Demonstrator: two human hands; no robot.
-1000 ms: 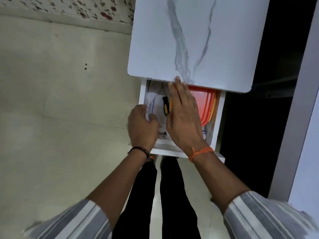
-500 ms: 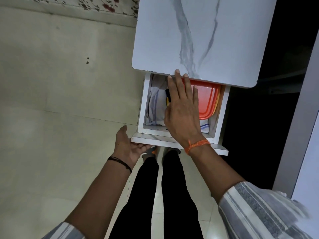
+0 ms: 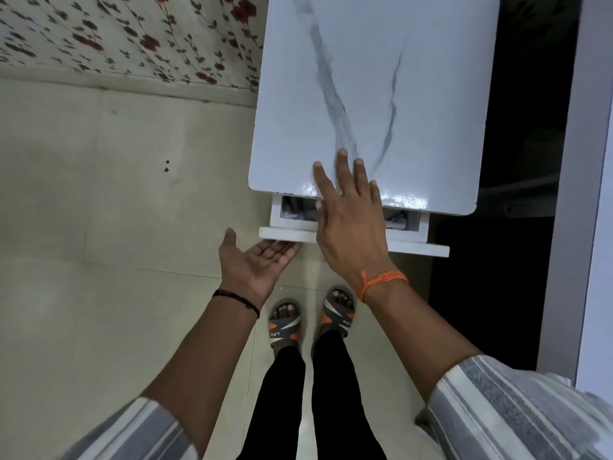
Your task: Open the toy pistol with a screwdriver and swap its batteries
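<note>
- No toy pistol or screwdriver shows; the drawer (image 3: 351, 235) under the right hand (image 3: 351, 227) is open only a crack.
- Right hand spread flat, empty, fingertips over the marble-patterned top (image 3: 371, 94).
- Left hand (image 3: 255, 263) palm-up, empty, fingers under the drawer front.
- Sandals (image 3: 285, 327) below the hands read "LIFE", roughly.
</note>
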